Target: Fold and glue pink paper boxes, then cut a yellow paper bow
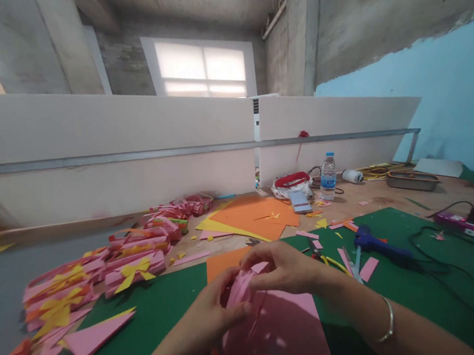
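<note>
Between both hands is a folded pink paper piece [243, 282], partly covered by the fingers. My left hand [226, 308] grips its left side, thumb across the front. From the right, my right hand [278, 268] curls over its top with bent fingers. Underneath lies a flat pink paper sheet [293, 328] on the green mat [164, 317], with an orange sheet [220, 264] showing behind. Scissors with yellow handles [336, 264] rest just right of my right hand. A blue glue gun [381, 245] lies farther right.
Finished-looking pink paper baskets [139, 267] with yellow bows crowd the left side. Orange sheets [255, 216] lie at the back, near a phone [301, 201] and a water bottle [328, 176]. A purple power strip [466, 226] with black cable sits at the right; paper scraps are scattered about.
</note>
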The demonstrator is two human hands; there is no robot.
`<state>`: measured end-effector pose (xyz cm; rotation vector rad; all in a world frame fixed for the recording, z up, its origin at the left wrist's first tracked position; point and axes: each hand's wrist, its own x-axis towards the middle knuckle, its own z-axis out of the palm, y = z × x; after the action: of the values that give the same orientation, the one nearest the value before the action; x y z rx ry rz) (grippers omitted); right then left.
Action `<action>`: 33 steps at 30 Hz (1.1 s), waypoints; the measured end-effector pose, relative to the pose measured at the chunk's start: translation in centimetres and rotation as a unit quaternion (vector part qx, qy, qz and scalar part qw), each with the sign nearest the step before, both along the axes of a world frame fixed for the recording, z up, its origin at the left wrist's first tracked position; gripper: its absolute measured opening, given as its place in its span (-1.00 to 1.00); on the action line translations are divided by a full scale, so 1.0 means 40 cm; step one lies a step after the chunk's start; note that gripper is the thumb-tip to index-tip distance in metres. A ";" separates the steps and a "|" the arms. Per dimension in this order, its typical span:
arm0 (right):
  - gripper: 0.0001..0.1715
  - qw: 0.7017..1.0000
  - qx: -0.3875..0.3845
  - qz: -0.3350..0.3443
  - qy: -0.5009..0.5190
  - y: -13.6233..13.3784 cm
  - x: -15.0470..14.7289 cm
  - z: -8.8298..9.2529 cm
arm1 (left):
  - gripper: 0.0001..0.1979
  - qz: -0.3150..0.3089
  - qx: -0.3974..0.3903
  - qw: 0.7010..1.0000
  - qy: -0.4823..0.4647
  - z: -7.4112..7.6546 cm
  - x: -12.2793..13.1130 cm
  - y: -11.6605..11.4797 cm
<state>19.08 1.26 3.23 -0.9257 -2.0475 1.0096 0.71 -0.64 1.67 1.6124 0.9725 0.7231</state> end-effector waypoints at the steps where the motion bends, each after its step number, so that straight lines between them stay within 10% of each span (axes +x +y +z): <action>1: -0.79 1.000 0.001 -0.006 0.006 0.002 0.001 0.001 | -0.46 0.009 0.006 1.000 0.009 -0.002 0.001 -0.001; 9: -0.47 0.991 0.094 0.091 -0.009 -0.004 0.002 0.012 | -0.36 0.006 0.033 0.999 -0.004 0.001 0.000 -0.004; 17: -0.81 0.997 0.043 -0.069 -0.005 0.005 -0.001 0.000 | -0.13 0.037 0.014 0.999 0.025 -0.023 -0.012 0.015; 33: -0.49 0.990 0.115 -0.076 -0.036 0.015 0.006 -0.002 | -0.38 0.048 0.115 0.991 0.044 -0.022 -0.015 0.022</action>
<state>19.33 1.86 3.17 -0.9910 -2.0650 0.6516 0.11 0.23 0.77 1.8205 1.0681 0.8614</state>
